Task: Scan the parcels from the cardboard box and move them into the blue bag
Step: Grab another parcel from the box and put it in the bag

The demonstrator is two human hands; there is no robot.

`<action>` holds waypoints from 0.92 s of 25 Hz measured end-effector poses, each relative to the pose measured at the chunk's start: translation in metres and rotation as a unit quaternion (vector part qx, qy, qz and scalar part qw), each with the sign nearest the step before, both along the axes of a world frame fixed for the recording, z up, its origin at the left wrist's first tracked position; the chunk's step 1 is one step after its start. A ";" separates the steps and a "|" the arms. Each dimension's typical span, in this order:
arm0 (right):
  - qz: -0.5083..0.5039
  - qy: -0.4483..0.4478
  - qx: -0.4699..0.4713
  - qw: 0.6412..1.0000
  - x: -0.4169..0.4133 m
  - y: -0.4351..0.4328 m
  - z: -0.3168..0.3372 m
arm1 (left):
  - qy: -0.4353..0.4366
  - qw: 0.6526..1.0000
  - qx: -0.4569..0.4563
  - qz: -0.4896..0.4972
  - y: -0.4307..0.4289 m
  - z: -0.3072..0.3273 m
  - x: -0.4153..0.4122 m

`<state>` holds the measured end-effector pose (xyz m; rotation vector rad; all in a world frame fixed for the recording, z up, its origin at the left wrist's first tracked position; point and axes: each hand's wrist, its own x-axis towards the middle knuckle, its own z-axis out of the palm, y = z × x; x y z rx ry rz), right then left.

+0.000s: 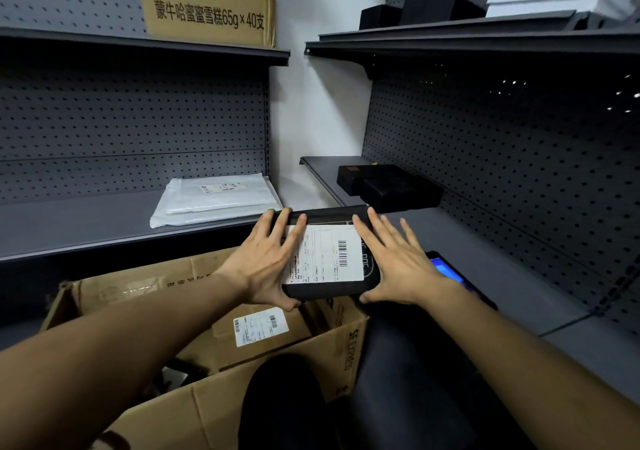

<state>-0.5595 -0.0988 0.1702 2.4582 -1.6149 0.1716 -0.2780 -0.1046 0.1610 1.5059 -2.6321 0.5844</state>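
A flat black parcel (332,288) with a white barcode label hangs over the open cardboard box (214,411). My left hand (266,262) grips its left side, with the fingers over the far edge and the thumb under the near edge. My right hand (398,266) lies against its right side with straight, spread fingers, thumb at the near corner. Inside the box lies a brown parcel (266,342) with a white label. A handheld device with a lit blue screen (448,271) lies on the right shelf, partly hidden by my right hand. No blue bag is in view.
Grey pegboard shelves stand to the left and right. A white plastic mailer (214,198) lies on the left shelf, black boxes (388,186) on the right one. A printed carton (207,2) sits on the upper left shelf. My dark-clothed knees (408,390) are beside the box.
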 end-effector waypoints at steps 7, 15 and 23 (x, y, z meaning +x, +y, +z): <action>0.042 -0.051 0.002 0.998 0.025 -0.006 0.009 | 0.001 0.999 -0.030 0.019 0.014 0.016 0.025; 0.109 -0.018 -0.015 0.994 0.090 -0.010 0.026 | -0.024 0.997 -0.050 0.059 0.041 0.037 0.081; 0.178 -0.023 -0.008 0.984 0.171 -0.019 0.045 | -0.021 0.989 -0.032 0.146 0.067 0.052 0.155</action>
